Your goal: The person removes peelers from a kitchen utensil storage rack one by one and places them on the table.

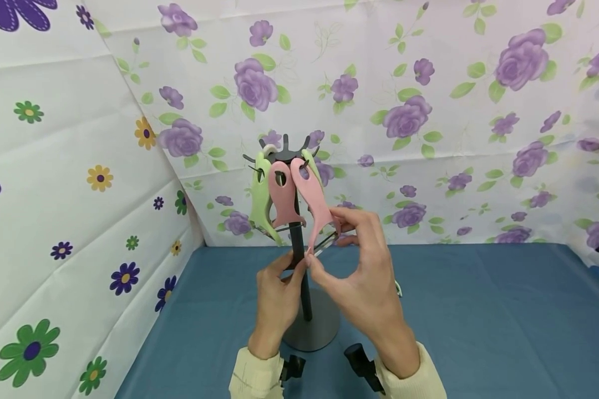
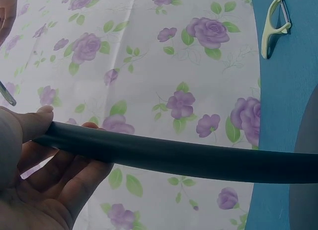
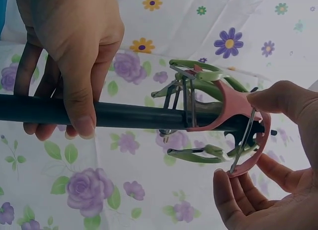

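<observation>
A dark stand (image 1: 306,302) with a ring of hooks at its top carries several Y-shaped peelers. My left hand (image 1: 278,296) grips its pole below the peelers; in the left wrist view the fingers and thumb close round the pole (image 2: 189,159). My right hand (image 1: 369,277) holds a pink peeler (image 1: 315,194) by its blade end, thumb on one side and fingers on the other. The handle hole of that peeler is on a hook. Beside it hang another pink peeler (image 1: 282,202) and a green peeler (image 1: 260,194), with more green behind, partly hidden.
A light green peeler (image 2: 271,29) lies on the blue tabletop (image 1: 479,321), mostly hidden behind my right hand in the head view. The stand's round base (image 1: 311,335) rests on the table. Flowered cloth (image 1: 329,66) hangs behind and at the sides.
</observation>
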Available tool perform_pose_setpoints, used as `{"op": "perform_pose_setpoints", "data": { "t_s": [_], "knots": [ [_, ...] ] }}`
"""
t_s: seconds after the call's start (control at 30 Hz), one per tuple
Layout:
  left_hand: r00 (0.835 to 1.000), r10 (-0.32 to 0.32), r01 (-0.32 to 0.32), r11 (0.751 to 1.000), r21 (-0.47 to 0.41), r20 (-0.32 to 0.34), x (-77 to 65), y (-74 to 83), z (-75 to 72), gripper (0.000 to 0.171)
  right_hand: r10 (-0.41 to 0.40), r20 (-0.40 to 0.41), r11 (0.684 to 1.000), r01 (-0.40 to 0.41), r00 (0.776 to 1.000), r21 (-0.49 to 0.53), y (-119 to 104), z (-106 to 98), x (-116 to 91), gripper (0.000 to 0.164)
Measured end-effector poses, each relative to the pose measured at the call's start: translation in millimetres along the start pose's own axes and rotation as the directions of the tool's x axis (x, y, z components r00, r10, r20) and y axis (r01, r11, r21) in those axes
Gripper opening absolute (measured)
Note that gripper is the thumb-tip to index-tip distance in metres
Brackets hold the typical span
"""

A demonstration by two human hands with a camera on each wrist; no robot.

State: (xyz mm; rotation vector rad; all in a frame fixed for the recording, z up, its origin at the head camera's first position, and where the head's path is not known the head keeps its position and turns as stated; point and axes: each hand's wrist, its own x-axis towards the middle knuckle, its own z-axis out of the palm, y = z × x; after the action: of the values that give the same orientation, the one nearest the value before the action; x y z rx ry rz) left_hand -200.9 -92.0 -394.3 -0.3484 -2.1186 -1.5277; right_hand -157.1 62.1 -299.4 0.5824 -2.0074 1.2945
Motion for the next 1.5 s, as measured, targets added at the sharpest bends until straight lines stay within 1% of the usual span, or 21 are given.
{"op": "perform_pose_setpoints", "data": {
  "t_s": [0.3, 0.47, 0.7, 1.17, 1.4, 1.5],
  "knots": [
    [1.0, 0.01, -0.01, 1.0, -0.009, -0.006, 0.2, -1.1, 0.2, 0.024, -0.004, 0.0, 1.0, 0.004, 1.0, -0.02, -1.4, -1.4, 1.3, 0.067],
    [1.0, 0.012, -0.012, 1.0, -0.009, -0.011, 0.0, -2.0, 0.5, 0.024, -0.022, -0.007, 0.999, 0.022, 1.0, -0.032, -2.7, -2.2, 3.0, 0.067],
    [1.0, 0.001, -0.001, 1.0, -0.011, -0.003, 0.3, -0.6, 0.6, 0.024, -0.05, -0.013, 0.998, 0.05, 0.999, -0.028, -4.4, -4.2, 5.5, 0.067],
    [1.0, 0.004, -0.004, 1.0, -0.003, -0.006, 0.5, -0.6, 0.2, 0.027, -0.067, -0.029, 0.998, 0.066, 0.997, -0.019, -7.1, -7.1, 10.7, 0.066],
    [1.0, 0.01, -0.01, 1.0, -0.011, -0.006, 0.3, -0.7, 0.1, 0.025, -0.076, -0.037, 0.997, 0.075, 0.996, -0.026, -9.3, -11.7, 13.0, 0.067],
    [1.0, 0.003, -0.004, 1.0, -0.006, -0.005, 0.4, -0.7, 0.4, 0.024, -0.082, -0.042, 0.996, 0.081, 0.996, -0.031, -8.5, -14.3, 13.5, 0.067]
  ]
}}
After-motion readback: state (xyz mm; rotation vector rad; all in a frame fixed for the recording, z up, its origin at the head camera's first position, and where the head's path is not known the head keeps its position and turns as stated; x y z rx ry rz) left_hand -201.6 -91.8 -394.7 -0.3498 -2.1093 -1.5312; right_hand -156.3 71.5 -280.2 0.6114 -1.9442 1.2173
